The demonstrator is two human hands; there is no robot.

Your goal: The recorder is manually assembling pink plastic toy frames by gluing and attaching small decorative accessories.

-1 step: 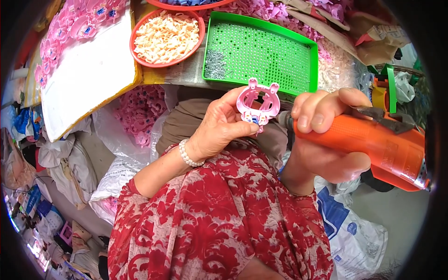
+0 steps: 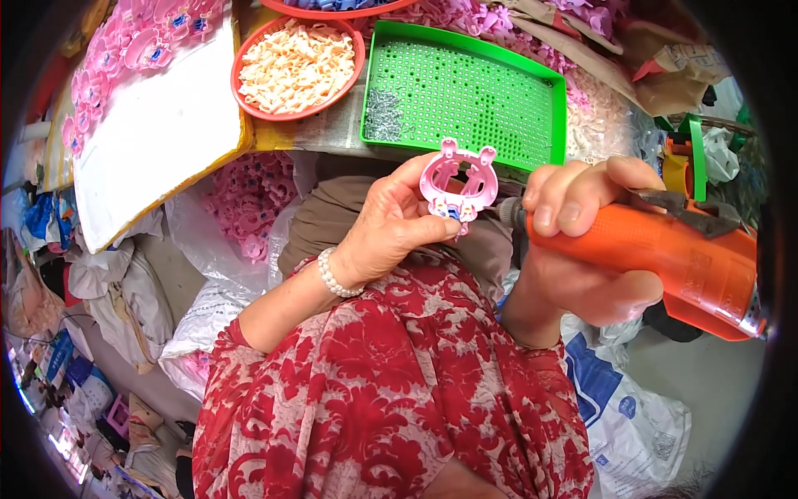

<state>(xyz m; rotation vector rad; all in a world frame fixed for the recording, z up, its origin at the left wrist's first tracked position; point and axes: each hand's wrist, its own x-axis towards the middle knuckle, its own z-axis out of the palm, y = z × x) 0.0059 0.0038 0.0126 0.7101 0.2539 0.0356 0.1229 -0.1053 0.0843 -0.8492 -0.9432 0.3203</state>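
My left hand [image 2: 384,218] pinches a pink plastic toy part [image 2: 434,185] between thumb and fingers. The part is a rounded ring with two small ear-like posts on top and a small blue piece at its lower edge, beside my thumb tip. My right hand [image 2: 582,224] wraps around an orange electric screwdriver [image 2: 665,258], which lies sideways with its nose toward the pink part. Its tip is hard to make out, so whether it touches the part I cannot tell. A green perforated tray [image 2: 474,96] lies just beyond my hands, with small screws [image 2: 382,115] heaped in its left corner.
A red basket [image 2: 362,58] of cream-coloured pieces stands left of the tray. Farther left, a white board [image 2: 162,141] bears several pink parts. Below it, a clear bag [image 2: 195,224] holds more pink parts. Loose pink pieces and brown paper [image 2: 673,83] lie at the back right.
My right hand and the electric screwdriver have shifted very slightly right. The pink part has barely moved in my left hand.
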